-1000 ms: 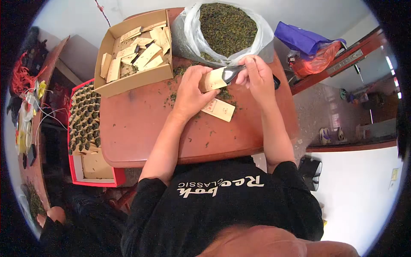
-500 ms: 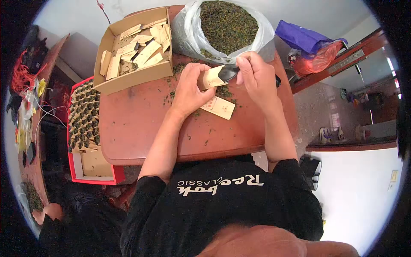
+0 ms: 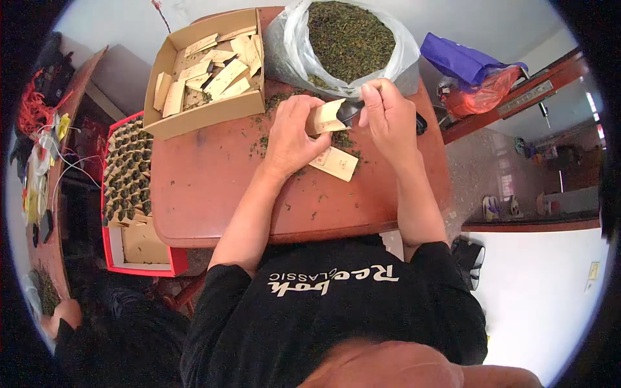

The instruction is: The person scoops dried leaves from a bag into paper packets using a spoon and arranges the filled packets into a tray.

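Observation:
My left hand (image 3: 292, 136) is wrapped round a small tan paper packet (image 3: 326, 118), its mouth facing right. With fingertips pinched, my right hand (image 3: 390, 116) holds a dark shiny spoon (image 3: 350, 112) at the packet's mouth; the spoon is partly hidden by the packet and fingers. Another tan packet (image 3: 339, 165) lies flat on the table just below my hands. Beyond them stands a clear plastic bag (image 3: 284, 55), open at the top and full of loose dried green leaves (image 3: 349, 42) that look like tea.
A cardboard box (image 3: 204, 119) of flat packets sits at the table's (image 3: 213, 194) back left. Lower left, a red box (image 3: 178, 262) holds rows of filled packets. Purple and red bags (image 3: 475, 94) lie at the right. Another person's hand (image 3: 65, 315) shows at far left.
The spoon sits further into the packet's mouth, with less of it showing. My hands stay close together over the table. The other person's hand at far left has shifted slightly.

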Demonstrator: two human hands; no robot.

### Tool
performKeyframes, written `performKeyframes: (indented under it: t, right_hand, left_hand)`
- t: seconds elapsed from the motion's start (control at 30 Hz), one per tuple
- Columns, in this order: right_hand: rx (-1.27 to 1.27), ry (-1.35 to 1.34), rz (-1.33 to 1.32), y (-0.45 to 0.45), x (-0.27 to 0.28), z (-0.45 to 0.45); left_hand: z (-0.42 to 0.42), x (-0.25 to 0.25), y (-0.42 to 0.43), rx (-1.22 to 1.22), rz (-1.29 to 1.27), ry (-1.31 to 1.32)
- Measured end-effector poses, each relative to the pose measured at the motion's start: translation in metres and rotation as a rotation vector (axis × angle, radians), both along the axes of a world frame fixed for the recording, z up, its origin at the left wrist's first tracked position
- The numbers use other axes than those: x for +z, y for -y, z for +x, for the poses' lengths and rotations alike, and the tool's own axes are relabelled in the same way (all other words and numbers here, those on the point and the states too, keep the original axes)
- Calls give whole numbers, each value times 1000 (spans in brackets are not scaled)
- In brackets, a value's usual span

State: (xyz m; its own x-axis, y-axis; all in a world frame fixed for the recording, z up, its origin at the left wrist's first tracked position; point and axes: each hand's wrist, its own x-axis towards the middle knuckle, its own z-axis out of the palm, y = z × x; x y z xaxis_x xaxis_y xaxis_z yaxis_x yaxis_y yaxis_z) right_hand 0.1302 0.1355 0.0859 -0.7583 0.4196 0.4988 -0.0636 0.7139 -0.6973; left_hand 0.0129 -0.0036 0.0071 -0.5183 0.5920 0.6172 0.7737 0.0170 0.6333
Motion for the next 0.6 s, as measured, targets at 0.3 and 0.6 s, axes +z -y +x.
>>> performKeyframes:
  t: [0.3,0.6]
  right_hand:
    - [-59,-78,150,6,8,5]
    - [-65,-191,19,-3,15,11]
  left_hand:
    - [-2,-2,-1,-14,2,167]
    - [-7,-5,1,18,4,176]
